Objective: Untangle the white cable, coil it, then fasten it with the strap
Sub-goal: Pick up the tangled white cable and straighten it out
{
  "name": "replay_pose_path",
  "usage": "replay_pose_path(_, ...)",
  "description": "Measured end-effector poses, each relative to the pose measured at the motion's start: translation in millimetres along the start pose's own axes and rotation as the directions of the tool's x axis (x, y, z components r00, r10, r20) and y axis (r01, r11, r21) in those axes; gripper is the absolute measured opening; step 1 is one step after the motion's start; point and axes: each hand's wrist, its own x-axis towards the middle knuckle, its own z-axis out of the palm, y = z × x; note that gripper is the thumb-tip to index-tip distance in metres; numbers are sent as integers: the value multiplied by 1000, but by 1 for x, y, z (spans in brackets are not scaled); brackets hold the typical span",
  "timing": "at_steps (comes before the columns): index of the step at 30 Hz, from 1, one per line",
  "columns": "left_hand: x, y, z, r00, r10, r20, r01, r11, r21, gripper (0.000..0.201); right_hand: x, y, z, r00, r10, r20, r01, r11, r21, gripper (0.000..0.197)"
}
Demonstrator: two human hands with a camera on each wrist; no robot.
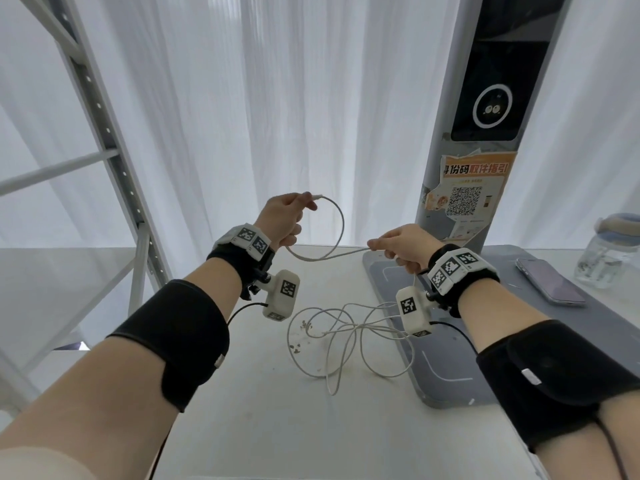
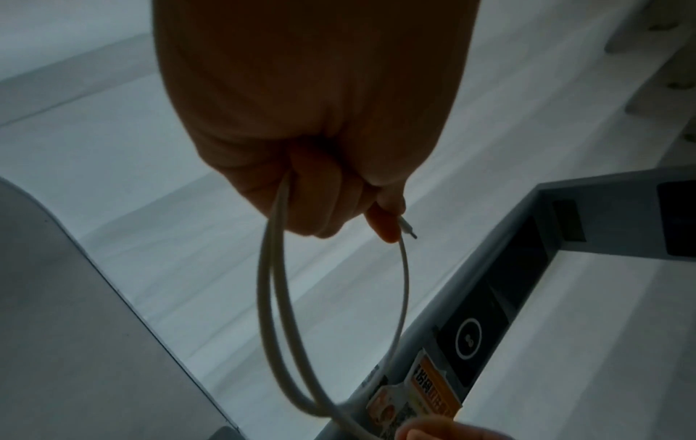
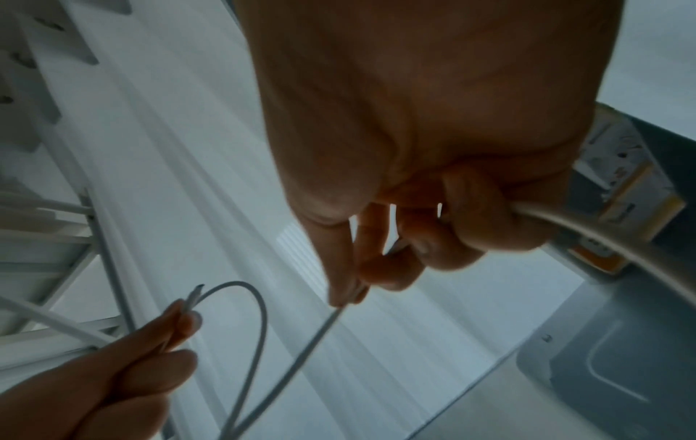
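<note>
One loop is formed so far: your left hand [image 1: 282, 220] holds it up, thumb and forefinger pinching the connector end of the white cable [image 1: 341, 233], other fingers curled round the strand below. From there the cable runs right, approx level, to your right hand [image 1: 403, 249], fingers [image 3: 341, 285] pinching it, w/ the rest passing thru the fist. The remainder hangs below the right hand into a loose tangle on the counter [image 1: 242, 393]. I'd feed slack leftward. No strap visible.

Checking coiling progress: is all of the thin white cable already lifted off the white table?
No: a loose tangle of the thin white cable lies on the white table.
</note>
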Motion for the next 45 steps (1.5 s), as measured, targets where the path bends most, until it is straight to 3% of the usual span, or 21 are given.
replay_pose_path(3,-3,-1,4,998,20,66,-26,995,101,31,-4,-9,-3,998,-60,-37,57,996,-70,11)
replay_pose_path(9,-2,-1,12,989,27,146,-70,952,296,33,-14,-28,-6,992,-81,96,99,975,-201,30)
replay_pose_path(13,-3,-3,17,974,-5,225,-82,923,376,33,-12,-33,-5,991,-107,84,123,969,-214,38)
replay_pose_path(16,-5,-2,21,969,-14,248,-90,912,399,33,-8,-33,-4,993,-105,54,113,977,-181,41)
replay_pose_path(21,-5,1,24,964,-20,266,-97,903,419,33,-8,-30,-2,993,-107,48,116,962,-246,31)
replay_pose_path(29,-5,-2,25,962,-38,270,-107,857,505,32,-11,-34,3,972,-194,131,222,941,-257,43)
replay_pose_path(34,-6,-1,29,953,-66,296,-115,825,553,30,-16,-41,6,954,-234,190,284,908,-309,12)
replay_pose_path(36,-6,-1,29,947,-67,314,-127,819,559,31,-16,-41,6,945,-270,183,318,886,-336,19)
replay_pose_path(45,-2,-5,29,949,-36,314,-138,846,514,35,-12,-33,7,940,-305,155,332,923,-195,19)
